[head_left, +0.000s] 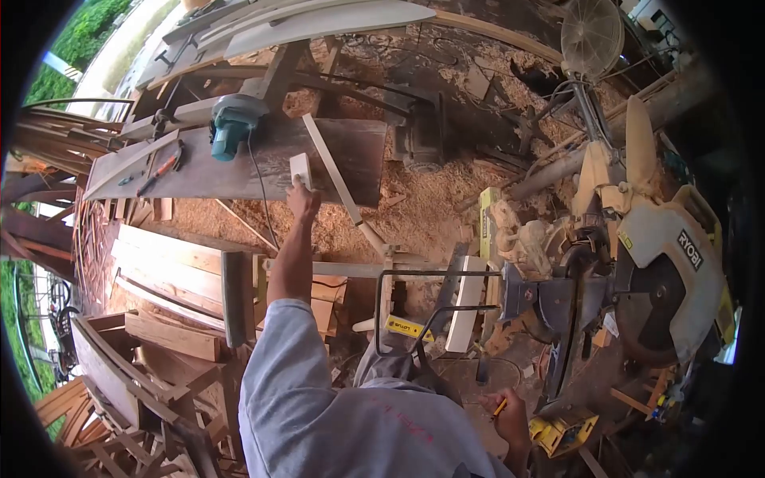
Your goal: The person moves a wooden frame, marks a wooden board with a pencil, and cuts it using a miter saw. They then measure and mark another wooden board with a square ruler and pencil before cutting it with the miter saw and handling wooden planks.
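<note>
My left hand [302, 199] reaches forward over the dark workbench [355, 159], its fingers closed on the near end of a small pale wooden block [300, 169]. Just to the right of the block, a long thin wood strip [331, 166] lies across the bench and past its edge. Low on the right, my right hand [511, 421] is closed around a yellow pencil [500, 408], held near my body.
A teal power tool [231, 127] with a cord stands on the bench, left of the block. To the right is a RYOBI miter saw [665, 263]. Planks [171, 267] lie to the left, shavings [430, 207] cover the floor, and a fan [591, 38] stands behind.
</note>
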Available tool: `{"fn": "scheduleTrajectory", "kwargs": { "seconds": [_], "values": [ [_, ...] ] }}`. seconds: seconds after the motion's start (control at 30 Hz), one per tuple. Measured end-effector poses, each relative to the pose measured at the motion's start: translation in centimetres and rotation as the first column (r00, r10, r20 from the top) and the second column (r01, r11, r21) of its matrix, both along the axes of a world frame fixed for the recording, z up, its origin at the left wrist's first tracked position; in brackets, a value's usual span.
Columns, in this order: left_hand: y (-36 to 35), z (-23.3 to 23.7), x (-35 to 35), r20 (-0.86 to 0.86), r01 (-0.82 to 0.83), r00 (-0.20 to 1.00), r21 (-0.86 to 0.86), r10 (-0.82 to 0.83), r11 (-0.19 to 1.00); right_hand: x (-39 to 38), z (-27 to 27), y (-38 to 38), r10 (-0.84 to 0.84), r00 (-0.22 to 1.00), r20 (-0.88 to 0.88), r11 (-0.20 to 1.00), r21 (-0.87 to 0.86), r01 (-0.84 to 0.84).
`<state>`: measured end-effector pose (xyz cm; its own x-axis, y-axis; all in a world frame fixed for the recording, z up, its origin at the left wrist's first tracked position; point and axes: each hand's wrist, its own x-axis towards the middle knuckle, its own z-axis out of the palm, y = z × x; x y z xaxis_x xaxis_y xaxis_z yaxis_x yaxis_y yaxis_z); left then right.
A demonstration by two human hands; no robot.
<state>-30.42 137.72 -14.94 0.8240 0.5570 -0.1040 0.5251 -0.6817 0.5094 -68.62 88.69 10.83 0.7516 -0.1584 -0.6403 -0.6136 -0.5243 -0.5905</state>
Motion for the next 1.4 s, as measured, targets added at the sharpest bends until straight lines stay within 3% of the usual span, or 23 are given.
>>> {"fn": "scheduleTrajectory", "kwargs": {
  "seconds": [0.07,0.13,0.2,0.3,0.4,0.43,0.47,0.57,0.63,0.73,0.77,0.8,0.83,0.87,0.93,1.0,1.03,1.13,1.2,1.27,1.3,1.37,1.4],
  "values": [
    [1.3,-0.1,1.9,-0.009,-0.042,0.999,-0.044,0.041,0.998,-0.8,-0.3,0.2,-0.042,0.999,0.007,0.999,-0.026,0.042],
    [1.3,0.2,3.3,0.122,-0.063,0.991,0.12,0.049,0.991,-1.0,0.0,0.2,-0.072,0.997,0.017,0.996,-0.045,0.073],
    [-0.1,6.0,3.6,0.28,-0.079,0.959,0.096,0.05,0.992,-1.1,0.7,0.7,-0.109,0.99,-0.087,0.994,-0.029,0.107],
    [-2.1,10.2,1.1,0.51,0.153,0.849,0.018,-0.14,0.988,-3.6,-1.2,-0.2,-0.034,0.999,0.001,0.999,-0.04,0.034],
    [-6.2,13.5,-5.8,0.377,0.302,0.892,-0.089,-0.248,0.949,-11.9,-10.1,-4.9,-0.064,0.983,0.175,0.998,-0.005,0.066],
    [-6.6,12.1,-8.4,0.445,0.285,0.861,-0.021,-0.246,0.958,-11.4,-8.2,-3.4,-0.401,0.916,0.017,0.9,0.195,0.39],
    [-6.8,9.9,-10.9,0.514,0.259,0.822,0.042,-0.244,0.965,-13.5,-9.3,-4.3,-0.416,0.909,0.03,0.893,0.204,0.402],
    [-8.6,7.0,-19.5,0.56,0.115,0.81,0.143,-0.176,0.983,-25.8,-16.8,-7.5,-0.788,0.588,-0.184,0.596,0.016,0.803],
    [-10.8,5.8,-25.2,0.52,0.104,0.841,0.117,-0.15,0.988,-34.4,-21.2,-9.7,-0.857,0.364,-0.366,0.406,-0.043,0.913],
    [-15.5,3.1,-34.4,0.374,0.175,0.911,0.035,-0.175,0.984,-45.8,-26.3,-10.8,-0.822,0.205,-0.531,0.281,-0.064,0.958],
    [-16.3,-0.1,-37.7,0.183,0.198,0.967,-0.097,-0.178,0.975,-49.1,-27.1,-10.7,-0.803,0.18,-0.567,0.261,-0.063,0.963],
    [-16.1,-6.0,-41.3,0.097,0.327,0.937,0.085,-0.334,0.941,-51.5,-27.5,-10.9,-0.789,0.166,-0.591,0.244,-0.053,0.968],
    [-17.7,-6.5,-44.0,-0.327,0.554,0.778,-0.048,-0.537,0.831,-53.3,-28.0,-11.3,-0.783,0.161,-0.601,0.227,-0.034,0.973],
    [-22.4,-4.5,-45.4,-0.556,0.549,0.64,-0.152,-0.531,0.822,-54.6,-28.7,-11.8,-0.783,0.16,-0.601,0.207,-0.009,0.978],
    [-26.2,-8.5,-50.3,-0.233,0.879,0.337,-0.271,-0.912,0.394,-55.8,-30.0,-13.9,-0.797,0.185,-0.575,0.189,0.052,0.98],
    [-26.3,-22.5,-51.3,0.007,0.84,0.3,-0.476,-0.954,0.26,-54.6,-31.0,-16.5,-0.828,0.206,-0.521,0.178,0.103,0.979],
    [-31.1,-18.1,-49.6,-0.452,0.881,0.105,-0.37,-0.886,0.294,-52.5,-29.3,-18.3,-0.871,0.201,-0.449,0.197,0.057,0.979],
    [-42.0,-8.6,-48.4,-0.298,0.931,-0.079,-0.364,-0.951,0.037,-50.3,-31.4,-26.6,-0.905,0.306,-0.295,0.293,0.088,0.952],
    [-47.9,-5.0,-46.6,-0.449,0.946,-0.239,-0.306,-0.861,-0.104,-47.3,-31.4,-33.1,-0.932,0.158,-0.327,0.106,0.172,0.979],
    [-50.8,-5.4,-45.9,-0.353,0.934,0.08,-0.299,-0.932,0.193,-45.1,-30.7,-38.9,-0.954,0.234,-0.186,0.183,0.256,0.949],
    [-52.8,-5.9,-45.3,-0.428,0.914,0.104,-0.314,-0.898,0.256,-44.7,-30.9,-42.1,-0.956,0.227,-0.184,0.176,0.258,0.95],
    [-57.5,-6.6,-45.0,-0.55,0.902,0.125,-0.284,-0.826,0.325,-45.4,-31.2,-47.9,-0.881,0.45,0.146,0.47,0.162,0.868],
    [-59.4,-6.9,-45.4,-0.661,0.885,0.143,-0.248,-0.736,0.394,-46.9,-30.7,-49.9,-0.879,0.458,0.13,0.474,0.154,0.867]
  ]
}}
